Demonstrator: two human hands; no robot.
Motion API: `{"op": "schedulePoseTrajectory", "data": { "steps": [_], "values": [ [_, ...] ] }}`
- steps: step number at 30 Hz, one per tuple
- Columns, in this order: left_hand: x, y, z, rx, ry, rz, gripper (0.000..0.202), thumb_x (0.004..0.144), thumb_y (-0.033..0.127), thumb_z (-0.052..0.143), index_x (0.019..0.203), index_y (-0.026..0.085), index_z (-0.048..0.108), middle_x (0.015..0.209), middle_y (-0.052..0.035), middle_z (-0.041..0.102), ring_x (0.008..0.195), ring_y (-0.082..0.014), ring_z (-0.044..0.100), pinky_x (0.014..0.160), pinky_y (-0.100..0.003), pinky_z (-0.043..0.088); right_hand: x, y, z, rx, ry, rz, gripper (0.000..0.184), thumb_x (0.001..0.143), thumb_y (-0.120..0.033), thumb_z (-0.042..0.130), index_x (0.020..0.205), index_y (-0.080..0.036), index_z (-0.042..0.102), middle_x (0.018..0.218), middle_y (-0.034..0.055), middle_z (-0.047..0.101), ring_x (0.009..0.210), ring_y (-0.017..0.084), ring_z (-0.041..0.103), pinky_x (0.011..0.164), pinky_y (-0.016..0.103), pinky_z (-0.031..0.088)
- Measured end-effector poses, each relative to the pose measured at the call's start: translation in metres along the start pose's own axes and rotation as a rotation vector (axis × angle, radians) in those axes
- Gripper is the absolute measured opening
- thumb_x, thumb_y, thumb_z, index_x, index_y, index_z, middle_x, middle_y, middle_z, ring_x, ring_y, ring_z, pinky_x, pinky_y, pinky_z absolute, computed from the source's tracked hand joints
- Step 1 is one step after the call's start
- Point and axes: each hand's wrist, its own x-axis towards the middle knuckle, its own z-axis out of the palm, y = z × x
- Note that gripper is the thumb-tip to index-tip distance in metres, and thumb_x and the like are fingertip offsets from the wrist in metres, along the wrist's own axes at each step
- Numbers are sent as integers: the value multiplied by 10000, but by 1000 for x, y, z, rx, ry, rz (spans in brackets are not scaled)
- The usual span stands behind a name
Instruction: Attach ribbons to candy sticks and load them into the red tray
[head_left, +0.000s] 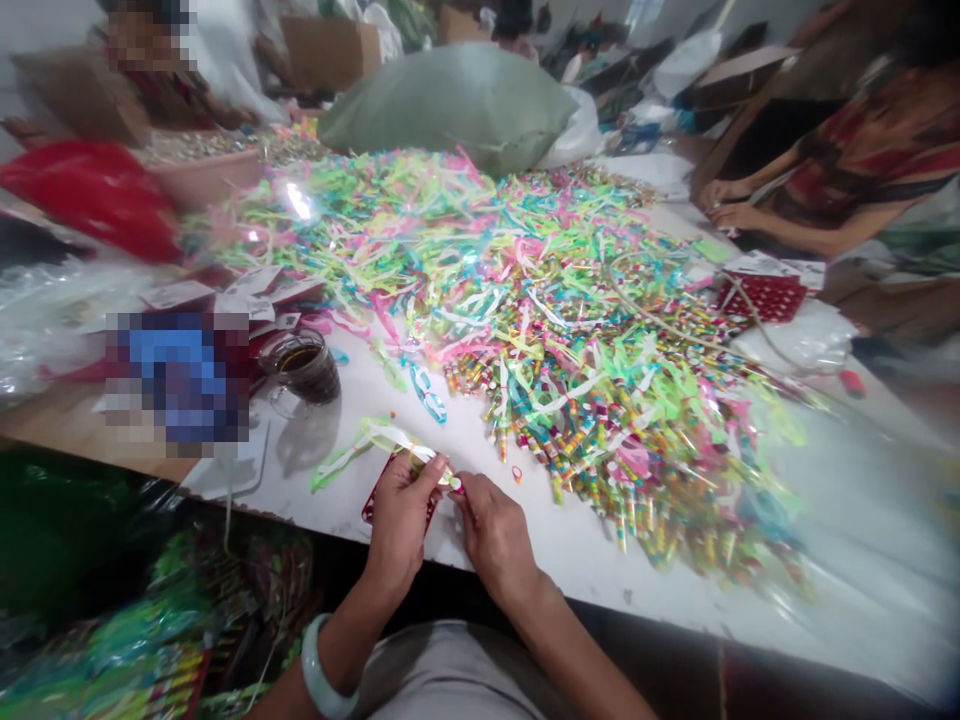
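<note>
My left hand point(397, 515) is closed, thumb and fingers pinching a pale green and white ribbon strip point(367, 440) whose loose end trails left over the table. Partly under that hand lies a dark red card with white dots point(370, 508). My right hand point(499, 530) is closed too, its fingertips meeting the left ones at a small whitish end of the strip. What the right fingers hold is mostly hidden. A small orange-red ring point(517, 474) lies to the right of my hands, and a blue looped ribbon point(429, 392) lies beyond them.
A big heap of ribboned, striped tubes point(592, 400) covers the table's middle and right. At left stand a glass of dark drink point(304, 368) and a red bag point(90, 195). A large grey-green sack point(450, 105) rests behind. Another person's hands point(731, 205) are at far right.
</note>
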Motion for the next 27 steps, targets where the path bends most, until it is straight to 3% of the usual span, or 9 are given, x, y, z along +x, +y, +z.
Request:
{"op": "schedulePoseTrajectory", "data": {
  "steps": [4, 9, 12, 15, 18, 21, 24, 27],
  "values": [
    [-2, 2, 2, -54, -11, -29, 209, 715, 335, 702, 742, 163, 587, 629, 44, 597, 589, -111, 554, 621, -243, 439, 1, 0, 0, 35, 32, -58, 260, 924, -176, 364, 1091, -132, 558, 795, 74, 635, 737, 171, 591, 671, 271, 476],
    [0, 4, 5, 46, -64, 51, 214, 767, 371, 648, 732, 174, 574, 679, 39, 593, 645, -112, 544, 650, -233, 434, 4, -7, -7, 3, -75, 81, 243, 934, -197, 357, 1028, -168, 580, 815, 62, 640, 755, 172, 593, 670, 278, 457],
    [6, 12, 0, 262, -140, 89, 244, 818, 429, 571, 850, 189, 603, 777, 2, 632, 730, -148, 586, 718, -271, 463, 15, -4, -20, -59, -42, 54, 217, 927, -261, 412, 958, -188, 614, 879, 73, 611, 822, 188, 545, 736, 317, 438],
    [11, 18, -21, 651, -164, 224, 314, 857, 425, 499, 1052, 200, 598, 986, -62, 653, 925, -207, 603, 875, -358, 458, 25, 8, -36, -112, 65, 87, 213, 902, -317, 471, 879, -194, 644, 864, 75, 549, 824, 200, 489, 739, 347, 414],
    [8, 11, -53, 1079, -72, 499, 369, 847, 382, 521, 1142, 167, 576, 1177, -134, 586, 1127, -288, 507, 1006, -472, 374, 28, 22, -47, 51, 81, 189, 234, 903, -343, 466, 850, -181, 626, 822, 53, 514, 777, 174, 493, 695, 317, 421],
    [-3, -6, -75, 1383, 18, 613, 494, 805, 378, 597, 1225, 129, 524, 1273, -193, 520, 1174, -360, 452, 985, -556, 371, 27, 29, -44, 286, 49, 293, 214, 876, -386, 509, 884, -192, 597, 787, 25, 533, 726, 154, 522, 673, 300, 439],
    [-15, -22, -76, 1467, 31, 649, 532, 816, 353, 591, 1284, 136, 461, 1277, -188, 519, 1152, -340, 467, 957, -537, 409, 30, 25, -28, 598, -32, 410, 235, 853, -419, 529, 949, -205, 543, 690, -13, 556, 629, 139, 546, 612, 280, 462],
    [-19, -33, -61, 1426, 31, 672, 508, 837, 358, 560, 1287, 152, 443, 1240, -168, 530, 1123, -313, 479, 946, -513, 427, 41, 16, -9, 746, -89, 426, 224, 852, -409, 520, 947, -206, 527, 656, -26, 574, 609, 134, 561, 621, 272, 472]
  ]
}}
